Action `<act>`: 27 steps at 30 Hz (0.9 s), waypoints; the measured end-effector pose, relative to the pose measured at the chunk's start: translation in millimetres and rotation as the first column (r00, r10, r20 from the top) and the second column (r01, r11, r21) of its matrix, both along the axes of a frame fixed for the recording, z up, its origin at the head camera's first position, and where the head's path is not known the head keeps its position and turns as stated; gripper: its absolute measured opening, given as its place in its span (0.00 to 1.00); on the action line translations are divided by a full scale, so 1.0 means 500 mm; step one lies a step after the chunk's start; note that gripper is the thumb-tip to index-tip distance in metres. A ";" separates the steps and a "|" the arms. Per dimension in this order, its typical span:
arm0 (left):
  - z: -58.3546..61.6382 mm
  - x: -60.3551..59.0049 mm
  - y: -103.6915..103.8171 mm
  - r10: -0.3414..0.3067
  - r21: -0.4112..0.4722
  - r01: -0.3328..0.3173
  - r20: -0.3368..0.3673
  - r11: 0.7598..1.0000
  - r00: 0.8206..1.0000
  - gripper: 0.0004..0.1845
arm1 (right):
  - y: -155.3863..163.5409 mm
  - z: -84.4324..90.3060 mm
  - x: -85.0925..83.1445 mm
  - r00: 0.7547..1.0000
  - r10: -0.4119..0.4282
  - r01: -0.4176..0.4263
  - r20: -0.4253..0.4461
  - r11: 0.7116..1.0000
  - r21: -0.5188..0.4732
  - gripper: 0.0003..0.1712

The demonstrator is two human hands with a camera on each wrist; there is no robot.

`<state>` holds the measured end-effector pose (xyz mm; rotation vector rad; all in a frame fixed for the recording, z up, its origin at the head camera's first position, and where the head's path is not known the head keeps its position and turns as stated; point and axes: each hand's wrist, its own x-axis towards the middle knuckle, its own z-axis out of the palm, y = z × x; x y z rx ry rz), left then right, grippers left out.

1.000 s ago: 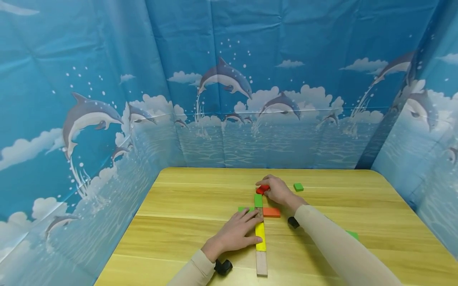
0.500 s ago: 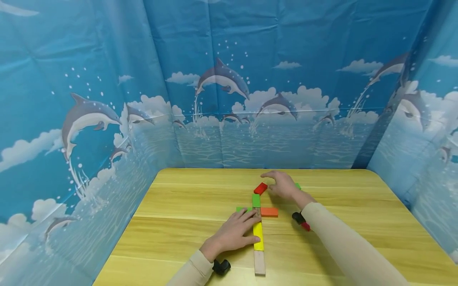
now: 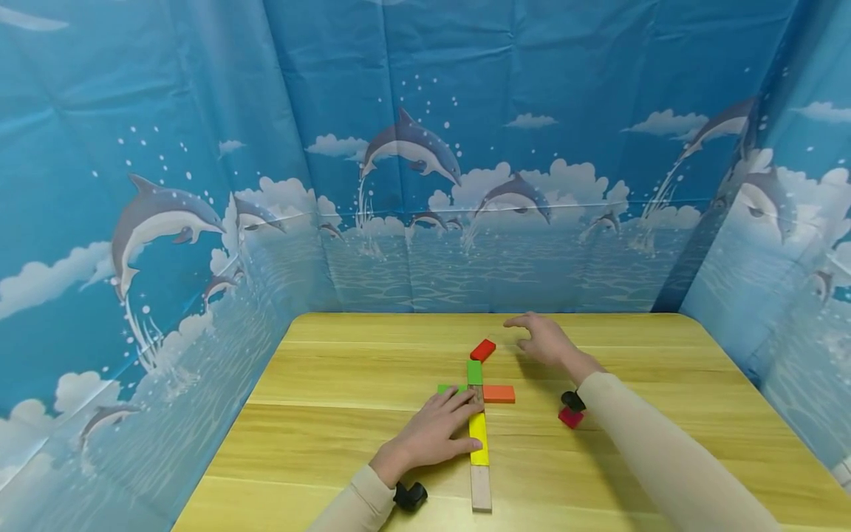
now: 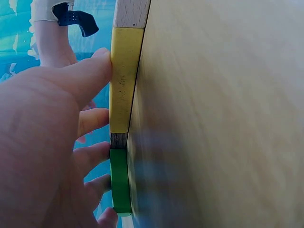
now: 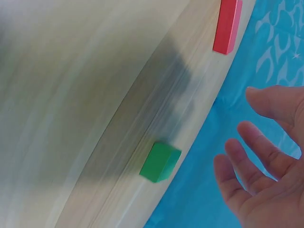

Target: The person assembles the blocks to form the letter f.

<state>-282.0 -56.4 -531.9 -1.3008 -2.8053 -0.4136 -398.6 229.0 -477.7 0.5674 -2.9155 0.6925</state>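
My left hand [image 3: 431, 430] lies with spread fingers on a line of wooden blocks. It touches the yellow block [image 3: 477, 449] and a dark brown block [image 4: 118, 140], and its fingers partly cover a green block [image 4: 120, 183] at the left. A pale block [image 3: 482, 488] sits at the near end, a green one [image 3: 474, 372] at the far end, and an orange block [image 3: 499, 394] juts right. Beyond lies a tilted red block [image 3: 482, 350]. My right hand [image 3: 550, 346] hovers right of it, holding nothing, near a small green block [image 5: 159, 162].
Another red block [image 3: 570, 418] lies on the wood-grain table [image 3: 319, 421] below the right wrist strap. A blue dolphin-print curtain [image 3: 425, 273] stands behind the table's far edge.
My right hand has let go of the red block and moved right. That block stays tilted beyond the far green one. My left hand keeps its place on the blocks.
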 end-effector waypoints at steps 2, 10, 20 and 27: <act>0.000 0.000 -0.001 0.001 -0.003 -0.001 0.001 1.000 1.000 0.35 | 0.009 0.001 0.000 1.000 0.002 -0.002 0.003 1.000 -0.001 0.26; 0.001 0.000 -0.001 0.002 -0.003 -0.002 0.003 1.000 1.000 0.35 | 0.055 -0.004 -0.005 1.000 0.016 -0.016 -0.016 1.000 -0.027 0.25; -0.007 -0.010 0.002 0.006 -0.015 -0.006 -0.021 1.000 1.000 0.36 | 0.114 -0.024 -0.005 0.998 -0.012 0.022 0.067 0.989 -0.150 0.25; -0.010 -0.007 0.000 0.010 -0.017 -0.011 -0.010 1.000 1.000 0.36 | 0.138 -0.051 -0.006 0.989 -0.029 0.062 0.148 0.974 -0.220 0.27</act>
